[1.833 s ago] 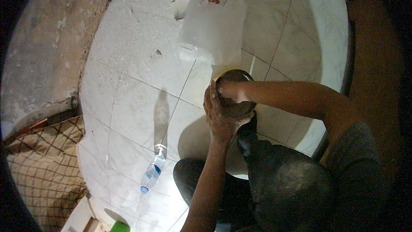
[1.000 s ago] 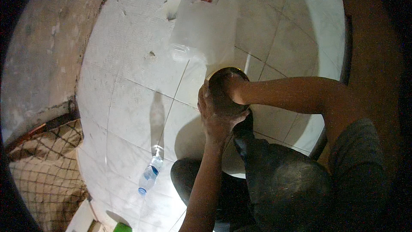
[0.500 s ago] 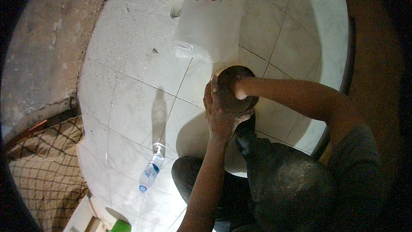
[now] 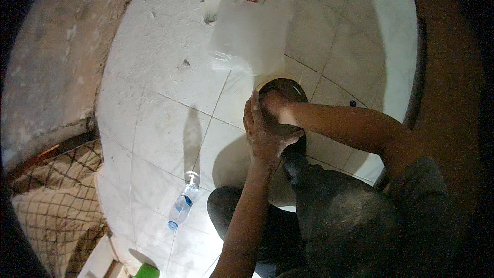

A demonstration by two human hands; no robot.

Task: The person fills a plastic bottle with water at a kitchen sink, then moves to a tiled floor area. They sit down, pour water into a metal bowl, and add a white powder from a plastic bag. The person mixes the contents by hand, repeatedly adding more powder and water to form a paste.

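A dark, round, bowl-like vessel (image 4: 294, 86) with a pale yellowish edge on its far side is in front of me, at the middle of the view. My left hand (image 4: 262, 126) is wrapped around its left and near side, fingers along the outside and thumb toward the right. From the right, my right hand (image 4: 279, 107) reaches down into the opening. Its fingers are hidden inside, so whether they grip anything does not show. What the vessel contains is too dark to make out. My trousered leg (image 4: 350, 211) is bent close beside it.
A crumpled translucent plastic bag (image 4: 249, 36) lies on the tiled floor beyond the vessel. To the left lies a clear plastic bottle (image 4: 182, 206) with a blue cap. A netted tan sack (image 4: 56, 211) rests by the wall, near a green object (image 4: 147, 271). A small dark round thing (image 4: 352, 103) is right of the vessel.
My right hand has shifted left and nearer inside the vessel, baring more of its far right inner wall. The small dark round thing now shows beyond my right forearm. My left hand keeps its hold.
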